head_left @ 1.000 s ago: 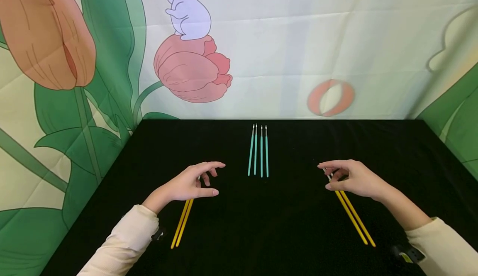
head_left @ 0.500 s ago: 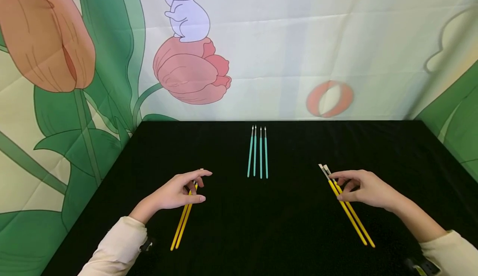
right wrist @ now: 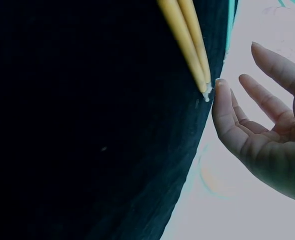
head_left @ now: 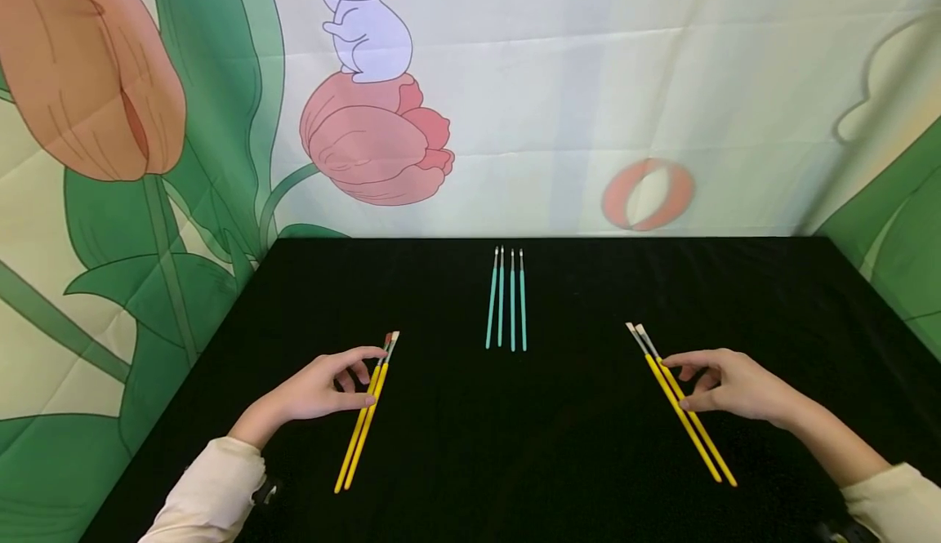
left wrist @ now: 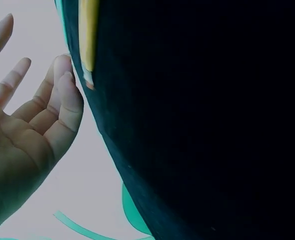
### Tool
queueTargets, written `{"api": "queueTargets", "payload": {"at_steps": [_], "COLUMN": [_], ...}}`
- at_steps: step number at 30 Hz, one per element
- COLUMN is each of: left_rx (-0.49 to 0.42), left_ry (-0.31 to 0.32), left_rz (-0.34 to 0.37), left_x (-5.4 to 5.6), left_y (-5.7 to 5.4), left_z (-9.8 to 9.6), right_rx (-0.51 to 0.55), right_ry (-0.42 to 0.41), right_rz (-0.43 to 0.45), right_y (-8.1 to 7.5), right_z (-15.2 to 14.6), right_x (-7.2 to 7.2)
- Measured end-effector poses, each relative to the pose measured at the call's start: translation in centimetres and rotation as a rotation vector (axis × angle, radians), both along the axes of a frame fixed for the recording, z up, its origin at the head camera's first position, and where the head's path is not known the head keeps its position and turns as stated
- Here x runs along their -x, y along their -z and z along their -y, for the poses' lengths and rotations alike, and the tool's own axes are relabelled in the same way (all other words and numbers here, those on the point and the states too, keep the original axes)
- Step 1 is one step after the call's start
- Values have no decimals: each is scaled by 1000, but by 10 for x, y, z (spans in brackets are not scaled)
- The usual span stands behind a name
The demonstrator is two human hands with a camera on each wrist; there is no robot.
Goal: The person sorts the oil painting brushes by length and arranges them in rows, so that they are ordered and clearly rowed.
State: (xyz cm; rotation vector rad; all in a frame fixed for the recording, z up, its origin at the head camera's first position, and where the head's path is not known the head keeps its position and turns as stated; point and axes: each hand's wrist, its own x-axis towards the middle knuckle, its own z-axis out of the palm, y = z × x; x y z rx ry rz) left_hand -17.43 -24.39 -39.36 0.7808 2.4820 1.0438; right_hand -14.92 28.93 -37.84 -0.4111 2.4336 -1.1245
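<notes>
Hands (head_left: 323, 384) (head_left: 738, 386) hover empty, fingers relaxed, over yellow brushes (head_left: 368, 420) (head_left: 685, 420), probably paired within easy reach; teal brushes (head_left: 512, 314) lie beyond, between them.

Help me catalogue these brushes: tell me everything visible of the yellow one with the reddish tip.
The yellow brush has a slim, straight handle, a pale metallic-looking collar and a reddish tip. It lies slanted on the black surface, tip at the far end, close beside a white-tipped brush. The left grip partly overlaps it in the head view; whether they touch is unclear.
</notes>
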Motion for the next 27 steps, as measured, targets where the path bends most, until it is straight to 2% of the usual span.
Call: {"api": "queueTargets", "payload": {"at_steps": [4, 10, 13, 23, 27], "left_rx": [34, 11, 7, 98, 102], "left_ry": [-31, -84, -111, -157, -189], "left_rz": [34, 176, 219, 153, 167], "left_x": [0, 1, 0, 0, -1], "left_y": [4, 5, 6, 9, 9], "left_z": [9, 11, 8, -5, -10], "right_rx": [-22, -54, -69, -76, -67], "right_ry": [15, 51, 85, 150, 165], "right_rz": [14, 26, 40, 32, 40], "right_y": [7, 14, 17, 22, 22], "right_z": [-3, -5, -3, 3, 5], "right_x": [-1, -1, -2, -5, -5]}}
